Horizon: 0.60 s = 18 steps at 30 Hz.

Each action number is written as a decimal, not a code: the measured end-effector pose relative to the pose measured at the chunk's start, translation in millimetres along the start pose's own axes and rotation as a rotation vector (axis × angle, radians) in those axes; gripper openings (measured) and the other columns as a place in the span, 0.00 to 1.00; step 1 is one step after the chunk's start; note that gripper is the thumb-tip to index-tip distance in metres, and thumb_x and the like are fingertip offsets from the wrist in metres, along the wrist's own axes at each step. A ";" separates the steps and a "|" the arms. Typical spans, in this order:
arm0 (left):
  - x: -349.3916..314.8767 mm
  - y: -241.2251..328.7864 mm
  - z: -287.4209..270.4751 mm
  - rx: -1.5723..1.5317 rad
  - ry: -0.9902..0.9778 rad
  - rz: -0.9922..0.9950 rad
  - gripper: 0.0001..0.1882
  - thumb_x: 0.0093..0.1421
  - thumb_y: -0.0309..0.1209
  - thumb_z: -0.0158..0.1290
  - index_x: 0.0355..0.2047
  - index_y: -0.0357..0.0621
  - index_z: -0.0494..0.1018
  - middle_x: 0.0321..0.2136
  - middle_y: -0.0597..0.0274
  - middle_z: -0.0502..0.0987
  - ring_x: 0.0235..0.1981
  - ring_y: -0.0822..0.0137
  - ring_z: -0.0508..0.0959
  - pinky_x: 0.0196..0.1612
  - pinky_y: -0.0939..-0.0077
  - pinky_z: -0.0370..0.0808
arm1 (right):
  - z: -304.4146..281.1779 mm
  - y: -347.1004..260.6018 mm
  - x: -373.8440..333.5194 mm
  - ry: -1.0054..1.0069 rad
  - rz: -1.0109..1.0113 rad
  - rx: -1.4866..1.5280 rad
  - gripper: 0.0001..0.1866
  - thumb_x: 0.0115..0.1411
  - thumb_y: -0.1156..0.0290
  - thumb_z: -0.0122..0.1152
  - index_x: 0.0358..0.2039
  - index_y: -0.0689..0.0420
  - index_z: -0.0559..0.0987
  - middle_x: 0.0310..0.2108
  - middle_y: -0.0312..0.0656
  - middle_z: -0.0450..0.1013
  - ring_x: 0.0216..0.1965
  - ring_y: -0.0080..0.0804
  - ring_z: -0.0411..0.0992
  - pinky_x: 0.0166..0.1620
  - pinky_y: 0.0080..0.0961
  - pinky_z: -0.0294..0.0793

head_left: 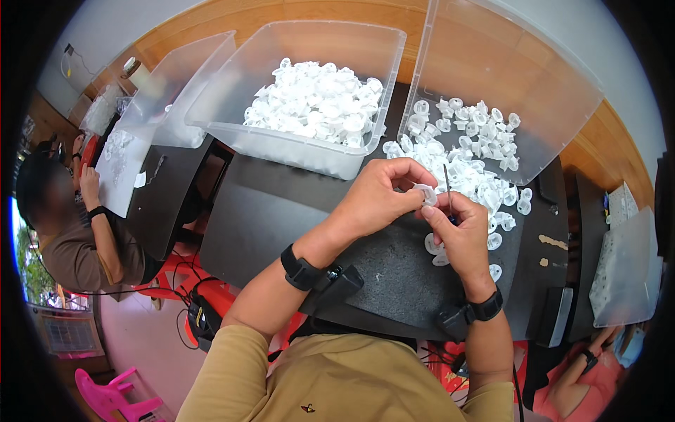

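Over the dark table, my left hand [383,197] pinches a small white translucent plastic piece [426,195] with a round rim. My right hand [460,228] is closed around a tool with a slim dark metal blade [447,181] pointing up past the fingers; most of its handle is hidden in the palm. The right fingertips meet the edge of the plastic piece. Just beyond both hands spreads a loose pile of similar white plastic pieces [467,169], spilling from a tipped clear bin [520,56]. A few lie close under my right hand.
An upright clear bin [281,144] heaped with white pieces stands at the far left of the table [267,225]. A co-worker [88,232] sits at another table on the left. Another person [580,380] is at the lower right, near a clear bin [626,267]. A pink chair [112,397] stands lower left.
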State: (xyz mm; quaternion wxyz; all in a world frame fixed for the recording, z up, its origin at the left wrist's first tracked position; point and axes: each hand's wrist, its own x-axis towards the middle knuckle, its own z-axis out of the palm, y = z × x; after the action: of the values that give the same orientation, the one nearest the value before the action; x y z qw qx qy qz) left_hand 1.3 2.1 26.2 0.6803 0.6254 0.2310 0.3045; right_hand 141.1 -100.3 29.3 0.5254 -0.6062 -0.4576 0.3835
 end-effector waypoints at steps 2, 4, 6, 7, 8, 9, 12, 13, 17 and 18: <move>0.8 -1.9 -0.6 0.005 0.005 -0.003 0.08 0.55 0.25 0.53 0.35 0.35 0.76 0.24 0.65 0.78 0.25 0.78 0.77 0.30 0.84 0.73 | 0.8 0.5 -0.6 0.013 -0.001 -0.038 0.05 0.56 0.75 0.62 0.29 0.63 0.79 0.22 0.35 0.76 0.16 0.12 0.65 0.19 0.13 0.62; 1.9 -5.0 -1.7 0.010 0.009 -0.005 0.08 0.55 0.25 0.53 0.35 0.35 0.76 0.24 0.65 0.78 0.25 0.78 0.77 0.30 0.83 0.73 | 1.7 2.8 -1.2 0.028 -0.003 -0.077 0.05 0.56 0.75 0.62 0.29 0.63 0.79 0.21 0.34 0.75 0.16 0.12 0.64 0.19 0.13 0.62; 3.2 -8.6 -3.3 -0.034 -0.034 -0.070 0.08 0.55 0.19 0.51 0.37 0.34 0.74 0.30 0.63 0.77 0.31 0.76 0.77 0.36 0.82 0.76 | 2.6 7.9 -0.8 0.056 -0.042 -0.134 0.04 0.55 0.75 0.62 0.27 0.63 0.79 0.20 0.33 0.74 0.16 0.12 0.64 0.19 0.14 0.61; 2.9 -8.3 -2.9 -0.034 -0.033 -0.068 0.08 0.55 0.19 0.51 0.37 0.34 0.74 0.30 0.63 0.77 0.31 0.76 0.77 0.36 0.82 0.76 | 2.3 6.7 -0.5 0.055 -0.043 -0.135 0.04 0.55 0.75 0.62 0.27 0.63 0.79 0.20 0.33 0.74 0.16 0.12 0.64 0.19 0.14 0.61; 1.9 -8.0 -2.1 -0.047 -0.024 -0.057 0.09 0.55 0.22 0.52 0.38 0.34 0.75 0.29 0.64 0.78 0.30 0.77 0.77 0.35 0.82 0.75 | 1.8 4.6 0.0 0.037 -0.031 -0.089 0.05 0.56 0.75 0.62 0.28 0.63 0.79 0.20 0.34 0.74 0.16 0.12 0.64 0.19 0.13 0.61; 1.5 -5.5 -0.4 -0.061 -0.019 -0.046 0.11 0.56 0.25 0.53 0.39 0.35 0.75 0.29 0.65 0.78 0.30 0.78 0.77 0.34 0.83 0.74 | 0.4 3.0 0.6 0.023 -0.019 -0.044 0.05 0.56 0.74 0.62 0.29 0.63 0.78 0.21 0.35 0.75 0.16 0.12 0.64 0.18 0.13 0.61; -4.1 8.9 1.8 -0.183 -0.079 -0.030 0.14 0.58 0.24 0.53 0.44 0.34 0.74 0.30 0.65 0.77 0.32 0.78 0.77 0.37 0.82 0.75 | -8.6 1.4 3.2 -0.018 0.024 0.163 0.05 0.57 0.74 0.61 0.30 0.63 0.78 0.22 0.38 0.76 0.15 0.12 0.64 0.18 0.11 0.60; -4.7 7.4 1.2 -0.182 -0.079 -0.029 0.14 0.58 0.24 0.53 0.44 0.34 0.74 0.30 0.65 0.77 0.32 0.78 0.77 0.37 0.82 0.75 | -10.1 -0.2 3.5 -0.041 0.057 0.243 0.06 0.58 0.74 0.61 0.32 0.63 0.77 0.24 0.41 0.77 0.15 0.12 0.63 0.18 0.10 0.59; -4.5 -3.4 -1.4 -0.289 -0.119 -0.050 0.19 0.59 0.24 0.55 0.51 0.34 0.70 0.38 0.60 0.77 0.36 0.74 0.78 0.43 0.79 0.76 | -14.2 3.6 6.3 -0.093 0.090 0.360 0.06 0.58 0.73 0.60 0.32 0.63 0.77 0.25 0.41 0.77 0.14 0.12 0.62 0.17 0.10 0.59; -4.8 -5.2 -1.8 -0.244 -0.154 -0.059 0.20 0.59 0.25 0.56 0.51 0.34 0.70 0.38 0.60 0.77 0.36 0.73 0.78 0.43 0.78 0.76 | -14.9 4.1 6.8 -0.108 0.091 0.342 0.05 0.58 0.74 0.60 0.32 0.63 0.77 0.25 0.41 0.77 0.15 0.12 0.62 0.17 0.10 0.58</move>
State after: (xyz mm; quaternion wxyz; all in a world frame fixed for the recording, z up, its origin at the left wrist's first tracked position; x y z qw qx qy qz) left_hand -2.7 -0.2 20.5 0.7756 0.5525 0.1577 0.2613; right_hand 157.8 -98.2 27.6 0.5774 -0.5067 -0.3854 0.5113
